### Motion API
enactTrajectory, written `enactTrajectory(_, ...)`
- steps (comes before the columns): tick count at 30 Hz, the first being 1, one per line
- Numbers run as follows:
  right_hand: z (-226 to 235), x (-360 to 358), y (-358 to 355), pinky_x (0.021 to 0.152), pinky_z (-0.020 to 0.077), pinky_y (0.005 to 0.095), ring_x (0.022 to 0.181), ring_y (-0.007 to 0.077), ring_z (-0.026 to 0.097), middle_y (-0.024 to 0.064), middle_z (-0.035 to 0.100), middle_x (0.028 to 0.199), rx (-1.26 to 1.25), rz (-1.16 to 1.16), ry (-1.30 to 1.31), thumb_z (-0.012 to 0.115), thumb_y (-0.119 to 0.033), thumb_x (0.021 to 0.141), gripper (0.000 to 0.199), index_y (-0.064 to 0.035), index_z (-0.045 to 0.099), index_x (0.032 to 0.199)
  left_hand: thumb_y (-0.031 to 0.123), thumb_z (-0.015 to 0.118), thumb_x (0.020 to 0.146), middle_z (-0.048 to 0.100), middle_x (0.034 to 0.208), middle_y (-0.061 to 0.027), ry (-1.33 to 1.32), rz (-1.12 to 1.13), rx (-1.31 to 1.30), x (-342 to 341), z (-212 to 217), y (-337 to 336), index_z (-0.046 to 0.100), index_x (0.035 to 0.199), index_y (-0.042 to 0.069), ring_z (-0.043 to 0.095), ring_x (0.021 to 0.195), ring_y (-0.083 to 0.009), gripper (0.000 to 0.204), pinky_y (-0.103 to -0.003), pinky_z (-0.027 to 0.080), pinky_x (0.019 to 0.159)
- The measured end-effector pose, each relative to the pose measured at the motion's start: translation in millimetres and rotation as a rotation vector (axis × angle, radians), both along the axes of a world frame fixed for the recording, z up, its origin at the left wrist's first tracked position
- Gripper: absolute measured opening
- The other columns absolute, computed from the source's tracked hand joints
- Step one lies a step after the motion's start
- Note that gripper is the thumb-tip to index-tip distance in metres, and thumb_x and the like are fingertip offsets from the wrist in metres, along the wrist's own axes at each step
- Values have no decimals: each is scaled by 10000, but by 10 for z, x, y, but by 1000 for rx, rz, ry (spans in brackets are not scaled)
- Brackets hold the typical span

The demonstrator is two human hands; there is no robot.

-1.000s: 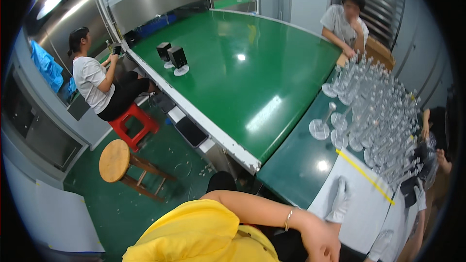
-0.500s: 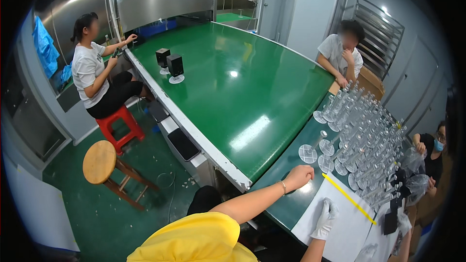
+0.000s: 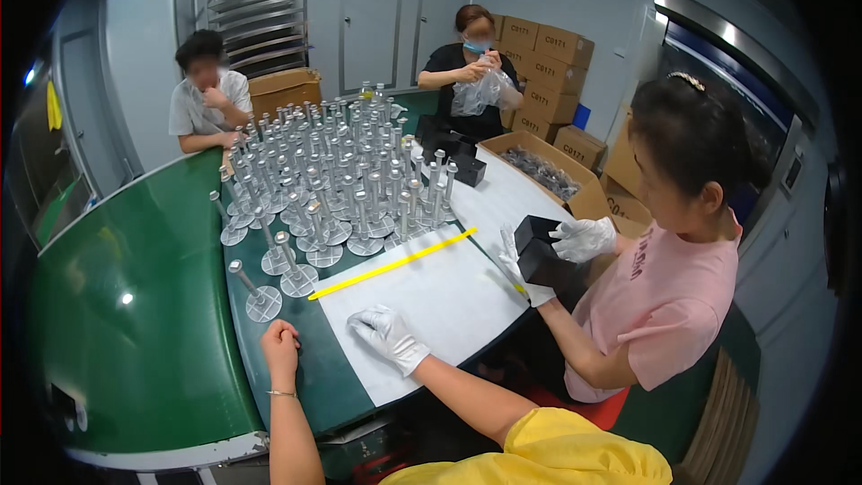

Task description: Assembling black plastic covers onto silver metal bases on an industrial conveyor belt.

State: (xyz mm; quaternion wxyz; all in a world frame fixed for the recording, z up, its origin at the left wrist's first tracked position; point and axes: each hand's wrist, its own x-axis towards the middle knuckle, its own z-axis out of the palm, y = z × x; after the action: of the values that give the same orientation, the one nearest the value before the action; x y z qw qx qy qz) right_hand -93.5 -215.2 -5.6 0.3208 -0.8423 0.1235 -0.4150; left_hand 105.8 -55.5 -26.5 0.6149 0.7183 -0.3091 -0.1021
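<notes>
My left hand [image 3: 281, 344], bare with a thin bracelet at the wrist, rests on the green table with its fingers curled in and nothing visible in them. Just ahead of it stands the nearest of several pedestals [image 3: 263, 304], each a clear round base with a silvery stem. My right hand [image 3: 388, 334], in a white glove, lies on a white sheet [image 3: 431, 296], fingers bent together with no object showing. Along the sheet's far edge runs a yellow strip [image 3: 395, 262]. A co-worker's gloved hands [image 3: 584, 240] hold black boxy pieces [image 3: 541, 251] to the right.
Many pedestals [image 3: 346, 184] crowd the table's far part, with dark boxes [image 3: 469, 169] beside them. An open carton [image 3: 516, 136] holds small clear-looking pieces. Beyond it, a masked person handles a clear bag [image 3: 485, 90]. Another person sits far left, past a green surface [image 3: 144, 278].
My view has swung right: the seated worker and stools on the left have gone out of it, and the co-worker in pink has come in. Both my hands stay resting on the table.
</notes>
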Motion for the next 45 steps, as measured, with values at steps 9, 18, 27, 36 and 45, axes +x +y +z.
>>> enactTrajectory(9,-3,4,11,802,549,390,854,297,683,86,735,892,-53,-12,-31,727,-144,879,90,-74,738,936,-60,445,910,590,729,-14,50,-42,-95,68,-56,70,598,792,31,530,602,-76,214,-224,424,571)
enactTrajectory(18,-68,33,-9,796,544,376,842,283,683,63,738,896,29,12,-49,739,-132,868,55,-94,736,906,-51,450,921,576,740,-3,93,-58,-80,112,-103,84,593,810,31,512,622,-65,199,-215,398,574)
enactTrajectory(27,-159,79,-43,799,532,381,825,286,676,62,734,891,37,20,-52,741,-131,861,53,-103,730,905,-7,472,948,574,743,14,136,-63,-94,28,-6,85,601,853,66,499,599,-43,176,-200,334,516)
enactTrajectory(36,-116,68,-40,788,542,388,822,289,677,71,734,885,27,16,-67,745,-123,853,48,-98,732,891,19,492,972,612,779,2,141,-73,-127,41,-3,88,610,891,67,512,603,-41,151,-190,347,515)
enactTrajectory(45,-94,34,-23,803,545,398,845,302,683,101,732,886,64,-3,-71,751,-125,844,62,-85,737,889,118,575,1025,605,806,5,157,-39,-119,35,-17,39,567,1011,91,519,595,-44,31,-176,347,495)
